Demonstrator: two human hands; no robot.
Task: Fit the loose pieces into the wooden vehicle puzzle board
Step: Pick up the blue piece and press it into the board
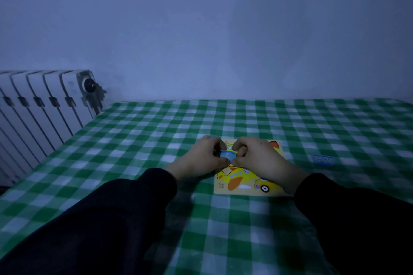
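Observation:
The wooden puzzle board (225, 190) lies on the green checked cloth, a little right of centre. A yellow plane piece (237, 175) and a yellow car piece (264, 186) sit in its near half, and an orange piece (274, 144) shows at its far right corner. My left hand (201, 158) and my right hand (259, 156) meet over the board's left middle, both pinching a small blue piece (228, 155) held low over the board. My hands hide much of the board. Another blue piece (323, 159) lies loose on the cloth to the right.
The green and white checked cloth (156, 131) covers the whole table. A white radiator (40, 105) stands against the wall on the left, just past the table's left edge. A plain wall runs behind the far edge.

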